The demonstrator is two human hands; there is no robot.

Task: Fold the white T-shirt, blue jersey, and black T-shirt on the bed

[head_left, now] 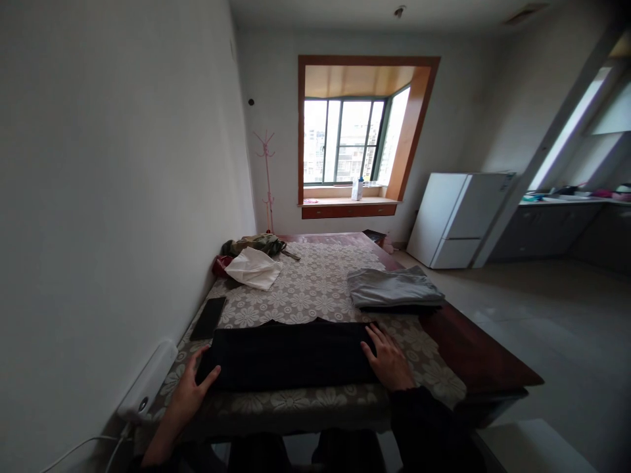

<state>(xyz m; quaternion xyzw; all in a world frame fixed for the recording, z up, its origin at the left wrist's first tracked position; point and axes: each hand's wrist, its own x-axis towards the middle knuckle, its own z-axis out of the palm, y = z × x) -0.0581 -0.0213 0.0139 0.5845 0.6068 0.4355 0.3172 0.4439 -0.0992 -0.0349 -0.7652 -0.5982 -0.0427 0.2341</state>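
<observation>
Head: black cloth [296, 357] lies on table [486, 355], window [345, 144] beyond.

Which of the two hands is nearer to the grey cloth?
Right. The right hand rests on the right end of the black cloth, just short of the grey cloth; the left hand is at the opposite end, farther away.

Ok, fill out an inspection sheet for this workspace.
Surface: reddish-brown table, mostly under a patterned tablecloth.
Things handled: folded black cloth, lying flat near the front edge.
Clutter: folded gray cloth at right; dark flat rectangular object and white cloth at left.
Hands: left hand at the black cloth's left end, thumb and fingers spread; right hand laid on its right end.
Cables: white cables below a white device at left.
Surroundings: window and pink coat rack beyond; white refrigerator at right.
</observation>
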